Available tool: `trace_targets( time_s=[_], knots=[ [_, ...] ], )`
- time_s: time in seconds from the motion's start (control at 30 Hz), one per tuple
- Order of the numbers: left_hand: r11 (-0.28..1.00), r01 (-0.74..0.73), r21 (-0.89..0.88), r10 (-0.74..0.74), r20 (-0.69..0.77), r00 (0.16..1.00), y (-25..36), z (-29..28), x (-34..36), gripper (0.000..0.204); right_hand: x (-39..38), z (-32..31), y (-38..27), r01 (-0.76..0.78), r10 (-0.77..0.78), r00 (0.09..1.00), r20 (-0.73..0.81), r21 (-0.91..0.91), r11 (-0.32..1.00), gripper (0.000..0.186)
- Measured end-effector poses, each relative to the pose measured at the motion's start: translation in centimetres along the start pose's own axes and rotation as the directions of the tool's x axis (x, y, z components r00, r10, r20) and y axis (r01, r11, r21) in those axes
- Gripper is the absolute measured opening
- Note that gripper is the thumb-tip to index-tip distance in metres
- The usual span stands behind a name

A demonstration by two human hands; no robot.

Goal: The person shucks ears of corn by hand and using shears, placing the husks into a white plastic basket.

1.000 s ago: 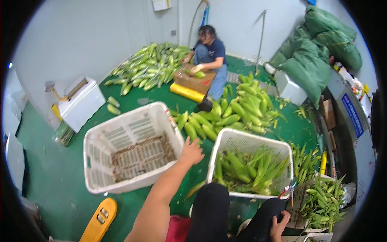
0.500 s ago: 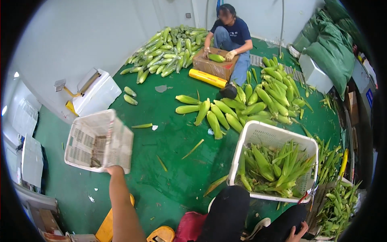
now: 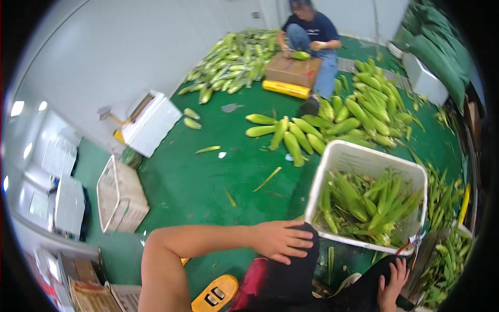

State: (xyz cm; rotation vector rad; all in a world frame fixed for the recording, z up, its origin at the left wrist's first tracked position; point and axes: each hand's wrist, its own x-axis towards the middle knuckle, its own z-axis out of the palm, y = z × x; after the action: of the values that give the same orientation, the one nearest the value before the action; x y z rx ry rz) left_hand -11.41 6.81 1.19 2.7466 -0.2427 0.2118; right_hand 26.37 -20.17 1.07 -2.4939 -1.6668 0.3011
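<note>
My left hand (image 3: 283,242) lies flat on my left knee, clad in black trousers (image 3: 288,281), with its fingers spread and nothing held. Over the right knee rests my right hand (image 3: 394,284), fingers apart and likewise holding nothing. Just ahead of my knees stands a white plastic crate (image 3: 311,200), partly filled with green corn husks (image 3: 371,205). A red-handled tool (image 3: 404,248) hangs at its near right corner. Off to the left, a second white crate (image 3: 132,195) sits on the green floor, apart from both hands; most of its inside is hidden.
Husked-on corn cobs (image 3: 366,112) are heaped beyond the near crate. A co-worker (image 3: 317,31) sits behind a cardboard box (image 3: 293,71), with wrapped corn (image 3: 236,60) piled beside. More leaves (image 3: 442,265) lie at right. A yellow slipper (image 3: 215,292) is by my feet.
My left hand has let go of the left crate and moved right onto my knee. That crate now stands turned, farther from me. The view has shifted; my right hand shows more fully.
</note>
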Motion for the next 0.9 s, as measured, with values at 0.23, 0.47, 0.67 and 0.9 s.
trace_targets(
  time_s=[0.23, 0.47, 0.67, 0.9],
  knots=[
    [0.908, -0.214, -0.359, 0.247, 0.048, 0.968, -2.6, 1.2, 4.3, 0.051, 2.6, 1.2, 3.6, 0.256, -0.244, 0.966, -0.079, 0.232, 0.938, 0.036],
    [0.790, -0.059, -0.610, 0.206, 0.173, 0.963, -4.0, 2.0, 3.3, 0.046, 1.7, -5.3, 3.7, 0.204, -0.250, 0.967, 0.050, 0.438, 0.876, 0.033],
    [0.857, 0.501, -0.122, -0.300, 0.672, 0.677, 4.0, -7.1, 8.2, 0.051, -2.6, -10.6, -1.0, -0.186, 0.098, 0.834, 0.543, 0.108, 0.977, 0.048],
    [0.093, 0.769, -0.633, -0.521, 0.627, 0.579, 18.0, -11.1, 12.8, 0.038, -1.2, -26.1, -6.6, -0.381, -0.300, 0.504, 0.810, 0.520, 0.764, 0.043]
  ],
)
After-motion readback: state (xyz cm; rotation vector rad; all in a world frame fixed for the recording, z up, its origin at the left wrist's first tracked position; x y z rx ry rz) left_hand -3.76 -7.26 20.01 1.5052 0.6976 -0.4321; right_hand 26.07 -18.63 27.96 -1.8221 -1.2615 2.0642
